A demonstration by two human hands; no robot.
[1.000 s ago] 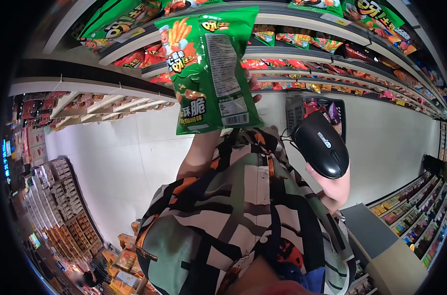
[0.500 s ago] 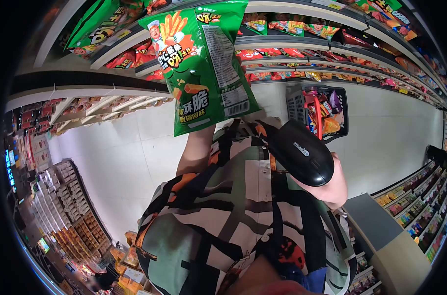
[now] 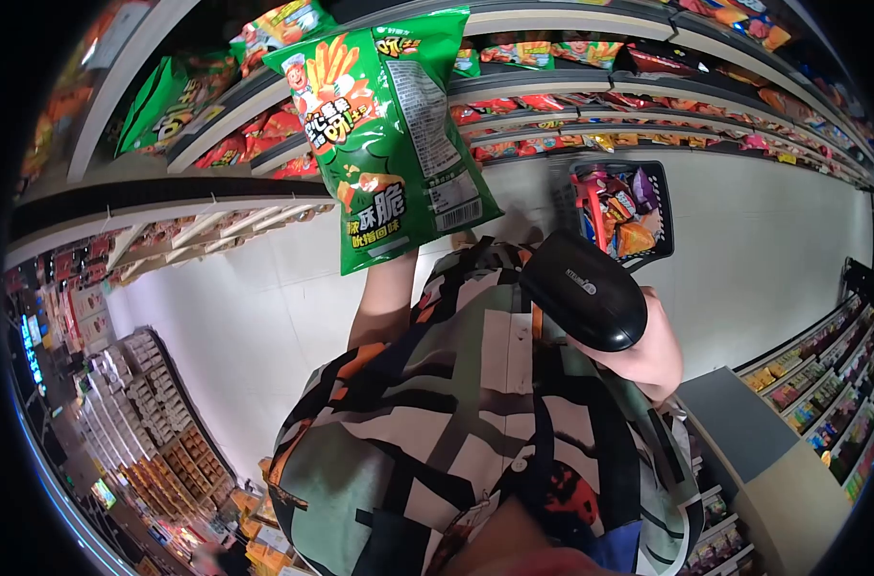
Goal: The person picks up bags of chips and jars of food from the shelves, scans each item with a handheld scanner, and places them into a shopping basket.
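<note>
My left hand (image 3: 392, 272) holds up a green snack bag (image 3: 384, 134) in front of the shelves. Its fingers are hidden behind the bag, and only the wrist and forearm show. The bag's back, with a white label panel and a barcode at the lower right, faces me. My right hand (image 3: 654, 353) grips a black handheld scanner (image 3: 583, 288) just below and right of the bag. The scanner's head is close to the bag's barcode corner but apart from it. My patterned shirt (image 3: 475, 422) fills the lower middle.
Long shelves (image 3: 552, 91) of red, orange and green snack bags run along the top. A black shopping basket (image 3: 666, 226) with several packets stands on the white floor (image 3: 783, 250). A grey cabinet (image 3: 744, 451) stands at the lower right. More stocked shelves (image 3: 139, 422) lie to the left.
My right hand has brought the scanner left, closer under the bag's barcode corner. The bag has tilted a little and stays raised. The view has shifted, and more of the basket shows.
</note>
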